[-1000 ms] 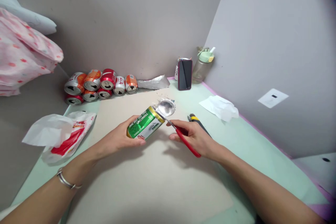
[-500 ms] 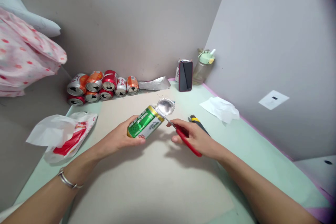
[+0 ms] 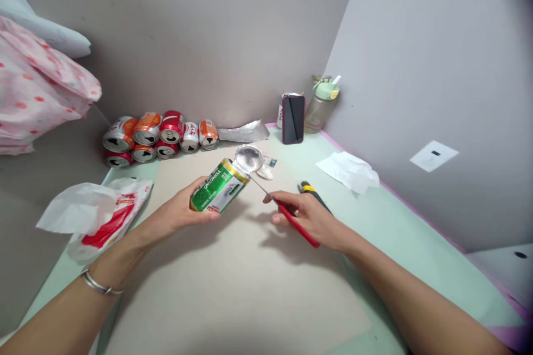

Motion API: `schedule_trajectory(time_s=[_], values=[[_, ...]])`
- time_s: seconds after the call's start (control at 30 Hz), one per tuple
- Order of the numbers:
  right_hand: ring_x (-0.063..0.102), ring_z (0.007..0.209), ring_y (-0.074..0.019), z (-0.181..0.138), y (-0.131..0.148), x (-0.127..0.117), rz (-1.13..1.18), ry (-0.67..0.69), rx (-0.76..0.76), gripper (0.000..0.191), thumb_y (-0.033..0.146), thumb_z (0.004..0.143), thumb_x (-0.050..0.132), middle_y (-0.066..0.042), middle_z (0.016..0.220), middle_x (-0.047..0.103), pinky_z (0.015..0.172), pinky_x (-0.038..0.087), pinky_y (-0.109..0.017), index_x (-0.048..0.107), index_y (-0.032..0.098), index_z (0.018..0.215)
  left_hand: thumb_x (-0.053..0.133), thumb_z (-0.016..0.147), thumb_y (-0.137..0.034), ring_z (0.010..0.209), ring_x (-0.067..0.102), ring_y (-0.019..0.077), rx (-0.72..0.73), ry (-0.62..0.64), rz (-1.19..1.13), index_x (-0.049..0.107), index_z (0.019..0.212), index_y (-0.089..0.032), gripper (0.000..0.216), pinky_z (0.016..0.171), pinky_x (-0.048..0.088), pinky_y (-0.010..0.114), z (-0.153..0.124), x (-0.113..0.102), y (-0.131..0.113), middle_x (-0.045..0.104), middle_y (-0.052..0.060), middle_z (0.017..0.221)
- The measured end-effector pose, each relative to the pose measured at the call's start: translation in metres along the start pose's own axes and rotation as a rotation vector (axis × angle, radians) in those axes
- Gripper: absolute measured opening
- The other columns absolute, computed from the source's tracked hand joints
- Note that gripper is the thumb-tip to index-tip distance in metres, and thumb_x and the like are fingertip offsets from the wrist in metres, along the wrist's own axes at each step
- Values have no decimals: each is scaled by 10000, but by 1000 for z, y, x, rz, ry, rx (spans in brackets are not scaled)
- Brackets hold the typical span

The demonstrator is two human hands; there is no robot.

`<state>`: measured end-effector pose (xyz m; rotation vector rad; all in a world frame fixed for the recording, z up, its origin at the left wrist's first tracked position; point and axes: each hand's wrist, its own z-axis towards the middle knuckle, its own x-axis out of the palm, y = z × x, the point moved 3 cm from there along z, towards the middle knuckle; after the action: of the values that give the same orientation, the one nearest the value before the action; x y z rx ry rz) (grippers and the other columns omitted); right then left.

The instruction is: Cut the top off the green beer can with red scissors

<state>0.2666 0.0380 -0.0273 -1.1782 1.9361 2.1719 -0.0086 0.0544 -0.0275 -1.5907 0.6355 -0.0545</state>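
My left hand (image 3: pixel 187 203) is wrapped round a green and gold beer can (image 3: pixel 219 188), which tilts up to the right above the board. Its round silver end (image 3: pixel 250 158) is cut nearly free and hinges out from the rim. In my right hand (image 3: pixel 306 215) is a pair of red-handled scissors (image 3: pixel 293 223), fingers closed on the handles. The thin blades point up-left, their tips close to the can's cut edge; I cannot tell whether they touch it. Behind the can, a small whitish piece (image 3: pixel 265 172) lies on the board.
Several empty drink cans (image 3: pixel 170 127) are stacked at the back left beside a curled metal sheet (image 3: pixel 245 131). A phone (image 3: pixel 293 119) and a bottle (image 3: pixel 320 105) stand at the back. A yellow-black tool (image 3: pixel 312 195), white tissue (image 3: pixel 348 171) and plastic bag (image 3: pixel 110 222) lie around the beige board (image 3: pixel 233 288).
My left hand has moved left with the can, drawing the cut edge away from the scissors. The small whitish piece behind it now shows more. My right hand has stayed almost in place.
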Motion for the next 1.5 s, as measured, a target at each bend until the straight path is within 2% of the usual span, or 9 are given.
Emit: schedule_trajectory(time_s=[0.37,0.47,0.6,0.7,0.9,1.17,1.27,1.4,1.5], values=[[320,623,-130,0,0,1,-4,-30,7,382,577,899,604,51,670,404,564,320,-238,639,229,1054,781,787,-451,1224,522,317,-40,47,-7,460,1377,-281,692,959,423,367,-1,4,-1,611,57,1256],[303,618,-128,0,1,2,-21,-27,4,373,576,905,596,56,666,384,554,300,-237,637,230,1037,790,777,-445,1193,539,311,-56,95,-54,495,1335,-278,653,927,441,349,0,4,7,625,50,1213],[277,616,-125,-2,4,1,-9,-32,1,352,554,916,597,65,655,345,543,274,-237,630,229,1047,799,743,-489,1185,545,314,-21,148,-167,492,1354,-259,721,888,464,322,2,3,13,621,70,1253],[270,620,-121,-3,5,2,-21,-11,7,353,550,937,576,67,657,324,547,264,-238,629,220,1051,742,799,-504,1156,566,308,-33,125,-185,492,1370,-237,678,850,475,314,3,3,12,627,89,1267],[296,647,-123,0,0,3,23,6,-2,396,581,932,569,54,697,346,570,283,-241,628,205,1043,733,834,-428,1198,551,295,-49,87,-194,518,1387,-240,622,901,464,310,2,4,6,625,79,1325],[327,605,-107,-3,4,2,154,80,-31,401,564,925,598,60,665,365,559,291,-235,643,192,1066,750,811,-432,877,622,198,-140,228,-361,643,1236,-207,493,703,479,235,-1,2,2,703,58,1036],[304,548,-97,-4,4,4,198,108,17,435,577,928,585,73,622,337,509,257,-234,636,185,1108,761,804,-421,924,622,206,-117,181,-310,629,1266,-216,523,726,476,238,0,0,5,697,59,1100],[274,541,-91,-4,5,4,152,49,87,423,581,913,600,73,617,310,480,223,-226,649,180,1041,759,807,-435,1031,609,241,-64,64,-164,562,1340,-238,602,764,477,265,2,-2,8,665,56,1219],[282,544,-90,-3,7,4,119,30,116,421,586,917,586,68,622,315,471,225,-218,650,179,1007,747,806,-482,1021,617,253,-68,10,-66,556,1325,-221,612,748,480,282,4,-2,9,666,65,1217]])
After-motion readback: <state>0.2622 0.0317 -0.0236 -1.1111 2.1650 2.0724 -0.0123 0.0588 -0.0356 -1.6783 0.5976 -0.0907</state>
